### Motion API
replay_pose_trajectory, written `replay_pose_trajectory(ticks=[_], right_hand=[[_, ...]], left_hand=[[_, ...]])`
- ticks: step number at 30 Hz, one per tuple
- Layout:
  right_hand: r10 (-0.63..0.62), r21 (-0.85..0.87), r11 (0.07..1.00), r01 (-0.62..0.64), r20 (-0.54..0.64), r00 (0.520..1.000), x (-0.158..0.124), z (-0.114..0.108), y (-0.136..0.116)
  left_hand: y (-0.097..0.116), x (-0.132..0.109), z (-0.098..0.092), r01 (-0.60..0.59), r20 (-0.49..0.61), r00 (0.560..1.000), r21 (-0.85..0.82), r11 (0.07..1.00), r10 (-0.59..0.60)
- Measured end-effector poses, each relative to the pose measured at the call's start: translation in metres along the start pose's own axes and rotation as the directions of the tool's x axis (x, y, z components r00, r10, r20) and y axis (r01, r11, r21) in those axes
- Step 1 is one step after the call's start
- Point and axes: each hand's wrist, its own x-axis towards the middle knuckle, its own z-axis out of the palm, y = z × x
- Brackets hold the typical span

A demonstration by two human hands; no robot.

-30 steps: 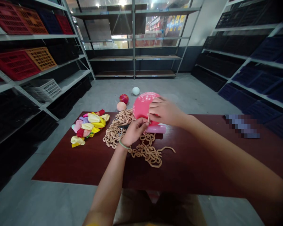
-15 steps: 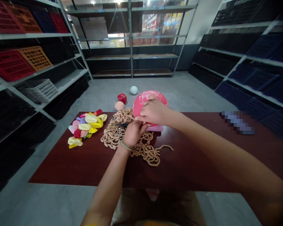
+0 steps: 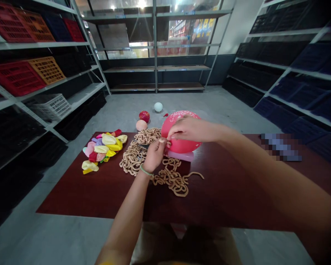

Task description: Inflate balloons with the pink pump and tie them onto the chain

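A pink inflated balloon (image 3: 183, 143) with white print sits over the dark red table (image 3: 226, 191). My right hand (image 3: 189, 129) lies on the balloon's left side, fingers pinched at its neck. My left hand (image 3: 155, 154) meets it there, fingers closed on the balloon's neck. Under both hands lies a tangled pile of tan cord (image 3: 143, 154). A pink cylinder (image 3: 182, 156) lies on the table beneath the balloon.
A heap of flat coloured balloons (image 3: 103, 147) lies at the table's left. Three inflated balloons, red (image 3: 144, 116), peach (image 3: 141, 125) and white (image 3: 158, 106), rest on the floor beyond. Shelving with crates (image 3: 30, 70) lines both sides and the back.
The balloon has shifted right and lower, toward the table. Both hands stay at its neck, the right hand now stretched further left across it.
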Motion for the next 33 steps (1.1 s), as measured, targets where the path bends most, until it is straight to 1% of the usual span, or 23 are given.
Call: replay_pose_trajectory(ticks=[2,3,4,6,8,10,13,18,20,22,24,27,29,32,33], right_hand=[[-0.016,0.096,0.995,0.007,0.097,0.995,-0.002,-0.003,0.000],[-0.005,0.097,0.995,-0.006,0.106,0.994,-0.004,-0.004,0.000],[0.020,0.047,0.999,-0.023,0.077,0.997,-0.005,-0.003,-0.001],[0.033,-0.136,0.990,-0.027,0.047,0.998,-0.009,-0.001,-0.005],[0.043,-0.325,0.945,-0.034,0.021,0.999,-0.014,0.003,-0.010],[0.057,-0.433,0.899,-0.069,-0.041,0.998,-0.019,0.007,-0.016],[0.062,-0.484,0.866,-0.129,-0.151,0.987,-0.027,0.014,-0.023],[0.002,-0.518,0.842,-0.154,-0.282,0.959,-0.036,0.024,-0.031],[-0.006,-0.506,0.844,-0.176,-0.336,0.942,-0.039,0.031,-0.032],[0.022,-0.469,0.856,-0.216,-0.385,0.923,-0.041,0.038,-0.031],[0.068,-0.415,0.873,-0.255,-0.415,0.907,-0.044,0.045,-0.029],[0.132,-0.339,0.897,-0.283,-0.406,0.904,-0.050,0.051,-0.026],[0.171,-0.252,0.923,-0.290,-0.407,0.898,-0.053,0.052,-0.026],[0.217,-0.065,0.959,-0.278,-0.465,0.858,-0.053,0.054,-0.028],[0.221,-0.031,0.963,-0.268,-0.481,0.849,-0.051,0.056,-0.028]], left_hand=[[0.001,0.001,0.001,0.025,0.014,1.000,-0.051,0.998,-0.024],[0.001,0.002,0.002,0.034,0.025,0.999,-0.072,0.997,-0.033],[0.002,0.002,0.002,0.042,0.037,0.999,-0.090,0.995,-0.039],[0.003,0.003,0.003,0.056,0.054,0.997,-0.122,0.991,-0.050],[0.004,0.003,0.003,0.065,0.049,0.997,-0.155,0.986,-0.058],[0.005,0.003,0.002,0.076,0.036,0.997,-0.192,0.979,-0.070],[0.007,0.003,0.001,0.093,0.027,0.996,-0.284,0.954,-0.089],[0.013,0.004,0.002,0.081,-0.008,0.995,-0.469,0.879,-0.096],[0.014,0.004,0.002,0.074,-0.011,0.996,-0.504,0.861,-0.092],[0.014,0.005,0.002,0.070,-0.013,0.996,-0.499,0.864,-0.089],[0.012,0.006,0.001,0.071,-0.013,0.996,-0.461,0.885,-0.087],[0.009,0.007,0.000,0.070,0.001,0.997,-0.356,0.932,-0.074],[0.008,0.007,0.001,0.070,0.011,0.998,-0.291,0.954,-0.069],[0.008,0.005,0.003,0.053,0.037,0.998,-0.218,0.974,-0.046],[0.008,0.003,0.005,0.041,0.053,0.998,-0.184,0.982,-0.032]])
